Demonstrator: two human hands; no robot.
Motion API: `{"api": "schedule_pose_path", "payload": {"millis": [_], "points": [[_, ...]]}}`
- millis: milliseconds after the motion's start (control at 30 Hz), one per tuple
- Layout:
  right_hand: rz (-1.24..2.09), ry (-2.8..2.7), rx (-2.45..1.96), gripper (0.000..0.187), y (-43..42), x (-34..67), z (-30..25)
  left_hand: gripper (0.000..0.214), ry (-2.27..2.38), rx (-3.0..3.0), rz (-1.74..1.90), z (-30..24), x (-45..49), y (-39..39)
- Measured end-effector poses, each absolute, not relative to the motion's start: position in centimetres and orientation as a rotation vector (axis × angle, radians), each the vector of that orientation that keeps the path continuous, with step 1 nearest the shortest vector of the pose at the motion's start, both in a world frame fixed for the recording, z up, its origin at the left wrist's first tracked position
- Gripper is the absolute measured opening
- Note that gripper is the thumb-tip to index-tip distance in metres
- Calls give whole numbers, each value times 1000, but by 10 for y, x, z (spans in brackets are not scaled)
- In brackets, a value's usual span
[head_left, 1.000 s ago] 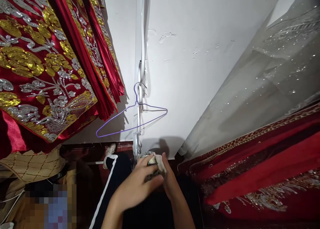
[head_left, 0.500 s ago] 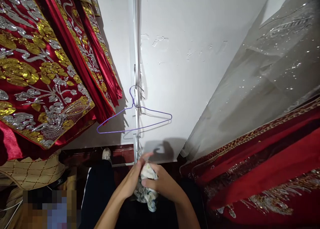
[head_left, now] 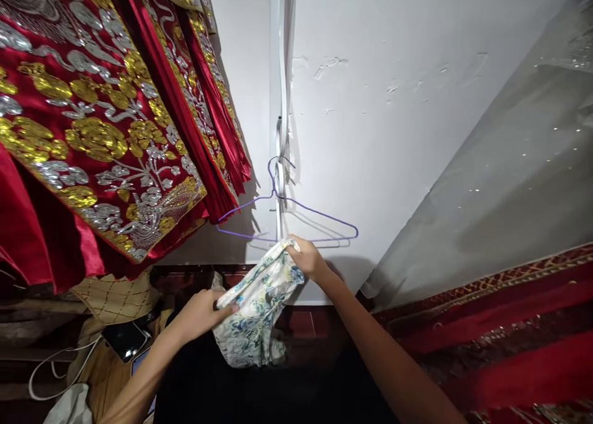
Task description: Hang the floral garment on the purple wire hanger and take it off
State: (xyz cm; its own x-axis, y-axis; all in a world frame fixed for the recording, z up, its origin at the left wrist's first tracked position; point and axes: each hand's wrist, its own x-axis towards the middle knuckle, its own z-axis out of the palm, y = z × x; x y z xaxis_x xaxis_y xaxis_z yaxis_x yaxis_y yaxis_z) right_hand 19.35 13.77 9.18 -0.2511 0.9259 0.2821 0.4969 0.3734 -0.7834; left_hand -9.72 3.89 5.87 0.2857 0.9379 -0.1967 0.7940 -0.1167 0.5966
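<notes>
A white cloth garment with a blue and green floral print (head_left: 259, 313) is stretched between my two hands, its lower part hanging in folds. My left hand (head_left: 204, 313) grips one end of its upper edge, thumb on top. At the other end, higher up, my right hand (head_left: 306, 260) pinches the edge. What kind of garment it is, I cannot tell. Just beyond, a purple wire hanger (head_left: 319, 212) hangs from a white rail on the wall, with nothing on it. The garment's top edge overlaps the hanger's lower bar in view; whether they touch is unclear.
Red garments with gold and silver embroidery (head_left: 152, 146) hang at the left. On the right are a sheer sparkling white fabric (head_left: 491, 183) and red trimmed cloth (head_left: 523, 343). A dark phone-like device (head_left: 125, 339) and white cable (head_left: 60, 387) lie at lower left on wood.
The garment was bunched between both hands; now it is spread out between them. My left hand moved left, my right hand up towards the hanger. The view has shifted left.
</notes>
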Motion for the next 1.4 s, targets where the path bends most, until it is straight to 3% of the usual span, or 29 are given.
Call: {"api": "schedule_pose_path", "payload": {"millis": [133, 300, 400, 600, 733, 867, 1167, 1400], "points": [[607, -1995, -1127, 26, 129, 213, 86, 44, 1476, 1932, 115, 74, -106, 22], [612, -1956, -1237, 29, 111, 234, 109, 45, 1145, 1890, 216, 107, -74, 12], [586, -1928, -1270, 26, 107, 241, 113, 44, 985, 1813, 159, 101, -52, 7], [448, -1855, -1354, 11, 108, 252, 107, 11, 1517, 2129, 15, 76, -60, 14], [211, -1773, -1423, 16, 111, 253, 106, 16, 1938, 2453, 214, 94, -82, 31], [156, -1733, -1450, 26, 113, 256, 105, 21, 2019, 2583, 574, 115, -103, 38], [527, -1731, -1379, 26, 88, 217, 96, 29, 1607, 2144, 1296, 142, -90, 55], [663, -1736, -1268, 23, 66, 192, 101, 37, 1692, 2078, 1326, 157, -54, 88]]}}
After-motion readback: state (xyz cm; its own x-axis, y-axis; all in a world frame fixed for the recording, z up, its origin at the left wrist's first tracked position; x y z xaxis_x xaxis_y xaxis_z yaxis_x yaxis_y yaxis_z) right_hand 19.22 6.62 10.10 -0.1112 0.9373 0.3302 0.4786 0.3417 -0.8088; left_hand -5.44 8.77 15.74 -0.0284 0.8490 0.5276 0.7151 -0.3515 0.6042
